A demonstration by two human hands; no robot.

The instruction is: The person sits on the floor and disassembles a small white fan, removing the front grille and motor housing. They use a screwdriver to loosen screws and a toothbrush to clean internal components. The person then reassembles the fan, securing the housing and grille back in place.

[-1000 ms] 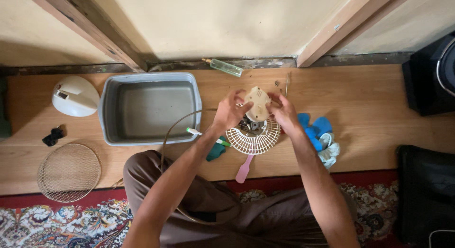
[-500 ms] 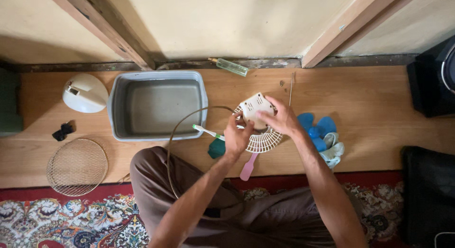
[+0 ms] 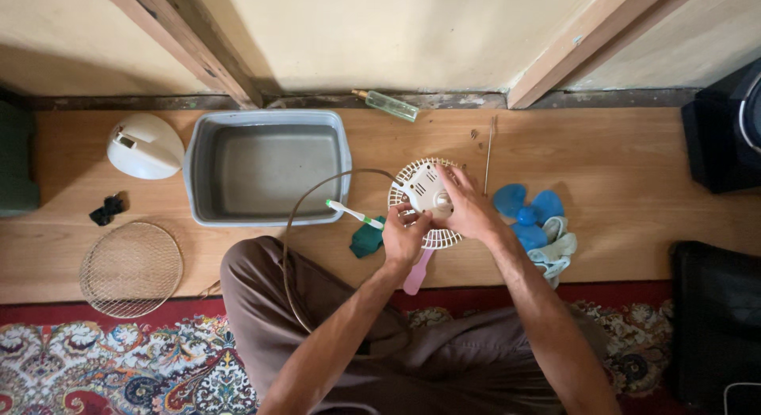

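A small white fan body (image 3: 426, 191) with its round rear grille (image 3: 404, 181) stands on the wooden floor in front of me. My right hand (image 3: 468, 205) is closed over its right side. My left hand (image 3: 406, 237) grips its lower edge from below. A brown cable (image 3: 295, 225) loops from the fan toward my lap. A white and green toothbrush (image 3: 353, 214) lies just left of the fan, beside a dark green cloth (image 3: 368, 237). A pink handle (image 3: 417, 274) sticks out under my left hand.
A grey plastic tub (image 3: 269, 171) sits left of the fan. Blue fan blades (image 3: 526, 210) and a pale cloth (image 3: 555, 248) lie to the right. A round wire grille (image 3: 131, 268), a white fan base (image 3: 144, 145), a small bottle (image 3: 390, 105) and a thin rod (image 3: 488, 144) lie around.
The fan has been turned from lying flat to tilted with its motor housing facing me. My left hand dropped from the top to the lower edge.
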